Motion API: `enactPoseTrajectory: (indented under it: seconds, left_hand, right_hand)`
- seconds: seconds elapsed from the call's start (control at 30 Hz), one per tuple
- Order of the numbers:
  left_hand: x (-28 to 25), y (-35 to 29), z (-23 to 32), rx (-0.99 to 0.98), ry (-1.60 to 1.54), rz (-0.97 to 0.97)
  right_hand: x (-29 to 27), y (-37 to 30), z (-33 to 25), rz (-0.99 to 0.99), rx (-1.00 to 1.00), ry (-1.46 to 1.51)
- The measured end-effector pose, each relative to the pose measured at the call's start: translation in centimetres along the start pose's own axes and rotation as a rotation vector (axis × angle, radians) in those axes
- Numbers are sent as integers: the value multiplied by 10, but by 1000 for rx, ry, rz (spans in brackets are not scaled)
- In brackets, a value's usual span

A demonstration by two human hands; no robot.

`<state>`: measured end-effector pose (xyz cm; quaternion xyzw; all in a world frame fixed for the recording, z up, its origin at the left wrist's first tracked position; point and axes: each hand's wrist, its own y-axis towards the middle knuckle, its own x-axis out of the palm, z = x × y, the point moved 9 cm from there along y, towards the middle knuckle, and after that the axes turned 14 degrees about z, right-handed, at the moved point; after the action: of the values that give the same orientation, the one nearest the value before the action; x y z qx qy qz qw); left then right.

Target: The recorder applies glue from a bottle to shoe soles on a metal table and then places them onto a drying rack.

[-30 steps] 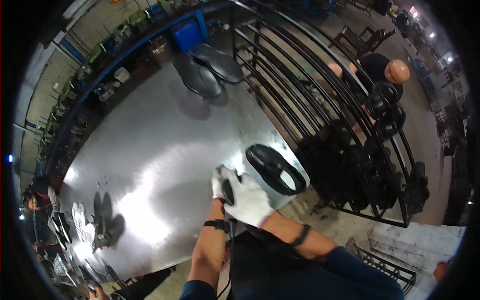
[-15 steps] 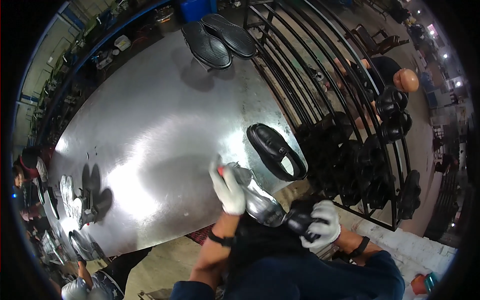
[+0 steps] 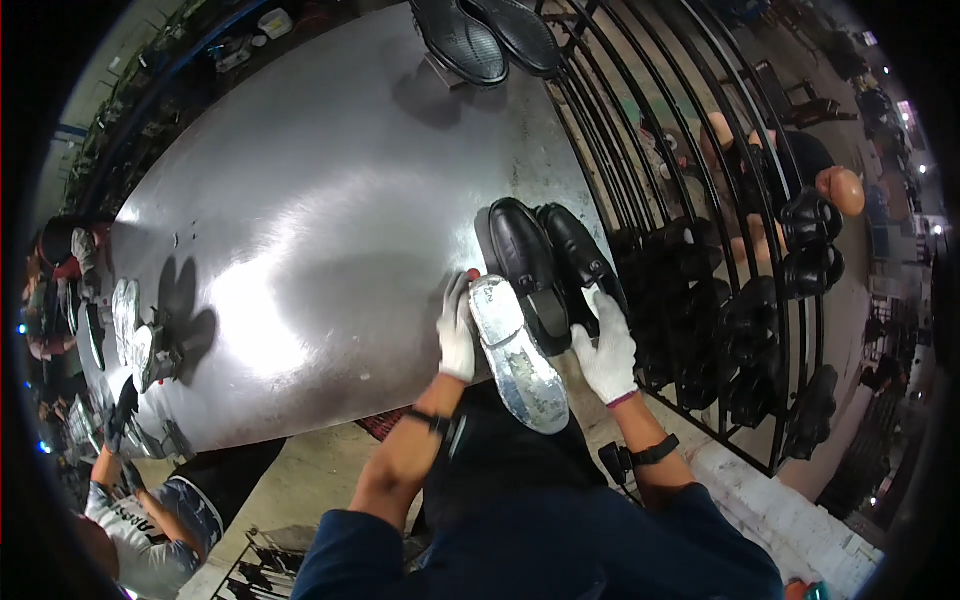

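Observation:
A silver metal shoe form, sole face up, stands at the table's near edge, with a red knob by its far end. My left hand, in a white glove, lies along the form's left side with its fingers stretched out. Just right of the form, a black shoe rests on the table beside a second black shoe, toes pointing away. My gloved right hand is at their heels, thumb and fingers apart, holding nothing. Whether its fingertips touch the right shoe I cannot tell.
The shiny metal table bears a pair of black soles, propped up at the far edge. A black rack with several shoes borders the right side. Another person works at the left, near more metal forms.
The black shoe from my right hand now lies on the table beside the other one, and that hand has opened. My left hand's fingers have straightened beside the form. The view has shifted.

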<state>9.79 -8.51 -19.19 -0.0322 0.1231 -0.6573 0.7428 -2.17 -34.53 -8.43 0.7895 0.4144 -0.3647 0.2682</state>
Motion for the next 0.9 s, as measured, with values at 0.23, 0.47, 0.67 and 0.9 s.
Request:
enactPoseTrajectory:
  seconds: [0.23,0.47,0.67,0.9]
  left_hand:
    - [42,-98,14,-787,-877,-172]
    - [-49,9,4,-718,-1305,244]
    - [-360,112,18,-237,-1130,737]
    - [-383,121,-40,-190,-952,671]
  right_hand:
    - [99,82,19,-266,14,-561]
    - [128,108,20,-220,40,-474]
    - [135,107,39,-226,-50,-360]
    - [142,112,16,-329,-175,-399]
